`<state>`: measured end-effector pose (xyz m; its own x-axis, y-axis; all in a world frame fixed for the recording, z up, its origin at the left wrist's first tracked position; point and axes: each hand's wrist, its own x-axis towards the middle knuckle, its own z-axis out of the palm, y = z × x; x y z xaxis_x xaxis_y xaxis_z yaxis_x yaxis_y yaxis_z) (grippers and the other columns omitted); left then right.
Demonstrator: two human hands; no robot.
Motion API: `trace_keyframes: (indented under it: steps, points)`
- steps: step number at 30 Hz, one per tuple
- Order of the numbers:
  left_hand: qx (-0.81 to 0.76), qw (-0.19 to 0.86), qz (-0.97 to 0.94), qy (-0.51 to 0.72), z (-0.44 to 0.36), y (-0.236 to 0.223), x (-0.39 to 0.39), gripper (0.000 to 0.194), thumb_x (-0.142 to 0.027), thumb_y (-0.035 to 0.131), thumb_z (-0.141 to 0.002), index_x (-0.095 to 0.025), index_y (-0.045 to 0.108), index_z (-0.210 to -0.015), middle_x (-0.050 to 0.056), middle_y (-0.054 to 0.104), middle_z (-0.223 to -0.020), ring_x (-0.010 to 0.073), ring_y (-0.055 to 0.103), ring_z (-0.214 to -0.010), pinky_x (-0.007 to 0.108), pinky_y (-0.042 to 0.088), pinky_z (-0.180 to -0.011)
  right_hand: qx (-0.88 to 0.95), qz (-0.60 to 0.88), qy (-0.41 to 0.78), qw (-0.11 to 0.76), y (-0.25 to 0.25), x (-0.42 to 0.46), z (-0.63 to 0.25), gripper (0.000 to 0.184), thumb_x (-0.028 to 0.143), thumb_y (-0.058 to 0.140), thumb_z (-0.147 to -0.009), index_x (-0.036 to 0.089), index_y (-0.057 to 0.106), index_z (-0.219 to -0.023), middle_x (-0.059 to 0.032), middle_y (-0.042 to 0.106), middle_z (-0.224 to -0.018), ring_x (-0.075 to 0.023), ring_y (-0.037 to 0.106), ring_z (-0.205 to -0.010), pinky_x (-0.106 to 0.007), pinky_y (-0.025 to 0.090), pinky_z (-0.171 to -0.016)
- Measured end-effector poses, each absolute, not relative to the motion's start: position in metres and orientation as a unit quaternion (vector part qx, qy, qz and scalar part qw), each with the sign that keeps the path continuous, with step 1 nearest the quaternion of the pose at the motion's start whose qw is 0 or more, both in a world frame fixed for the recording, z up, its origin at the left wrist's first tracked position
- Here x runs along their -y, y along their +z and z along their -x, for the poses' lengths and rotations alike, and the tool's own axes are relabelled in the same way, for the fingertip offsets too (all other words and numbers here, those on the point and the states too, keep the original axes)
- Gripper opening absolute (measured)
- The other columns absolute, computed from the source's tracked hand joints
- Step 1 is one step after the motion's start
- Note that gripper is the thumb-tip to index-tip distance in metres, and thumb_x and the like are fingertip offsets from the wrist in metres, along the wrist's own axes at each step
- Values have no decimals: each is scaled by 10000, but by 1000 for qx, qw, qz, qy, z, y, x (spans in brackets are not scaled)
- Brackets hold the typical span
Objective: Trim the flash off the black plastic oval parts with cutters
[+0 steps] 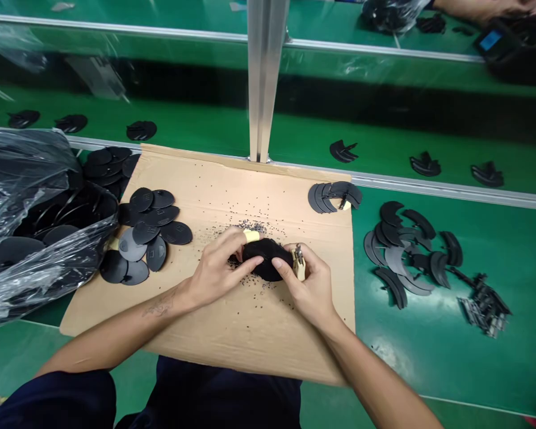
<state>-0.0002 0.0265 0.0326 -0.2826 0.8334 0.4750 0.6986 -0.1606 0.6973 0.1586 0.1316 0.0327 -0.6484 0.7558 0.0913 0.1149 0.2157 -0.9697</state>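
Both my hands grip a black rounded plastic part (270, 261) over the cardboard sheet. My left hand (221, 262) pinches its left side, thumb on top, with a yellow covering (251, 236) on one finger. My right hand (310, 286) presses its thumb on the right side. Tucked in that same hand is a small pair of nippers (299, 263) with cream handles, their metal end pointing away from me. Tiny black scraps (261, 226) lie scattered around and beyond the part. The part's underside and some fingertips are hidden.
Black oval discs (163, 216) lie to the left, beside a clear plastic bag (49, 262) of more discs. Curved black pieces (395, 259) and small dark parts (486, 307) lie on the green table at right. A metal post (263, 83) stands behind the cardboard (232, 333).
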Motion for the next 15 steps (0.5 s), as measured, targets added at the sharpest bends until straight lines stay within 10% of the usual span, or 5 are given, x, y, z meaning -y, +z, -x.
trace_keyframes:
  steps: [15]
  points:
    - [-563, 314, -457, 613, -8, 12, -31, 267, -271, 639, -947, -184, 602, -1196, 82, 697, -1158, 182, 691, -1069, 278, 605, -881, 758, 316, 490, 294, 36, -134, -158, 220, 429, 673, -871, 214, 632, -862, 1, 668, -727, -163, 607, -633, -267, 507, -601]
